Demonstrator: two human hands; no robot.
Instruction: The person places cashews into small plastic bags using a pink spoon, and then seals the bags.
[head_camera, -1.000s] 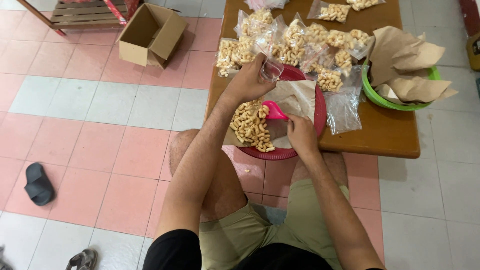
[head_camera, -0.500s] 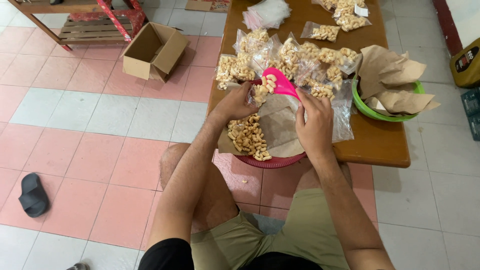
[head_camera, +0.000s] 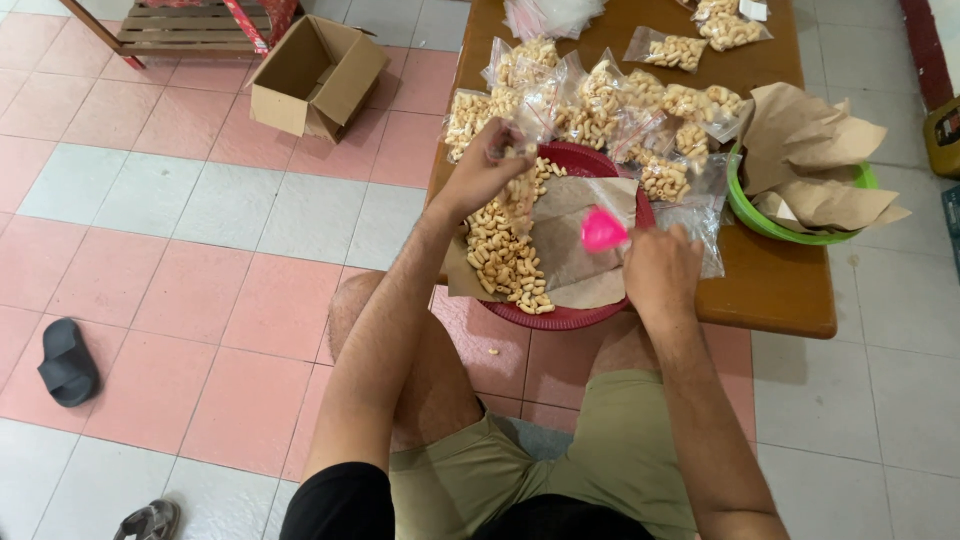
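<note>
Head view: left hand (head_camera: 485, 168) pinched a clear bag (head_camera: 530, 110) above the red tray (head_camera: 560, 317); right hand (head_camera: 660, 268) gripped a pink scoop (head_camera: 603, 229) over it. Filling step; scooping snacks (head_camera: 505, 255) seemed due.

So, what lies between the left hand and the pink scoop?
Head view: brown paper on the red tray, between left hand and pink scoop.

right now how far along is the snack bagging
Done: a cluster of filled bags on the table. In hand: left hand holds a clear bag, right hand the pink scoop. Left: a loose snack pile on the red tray.
</note>
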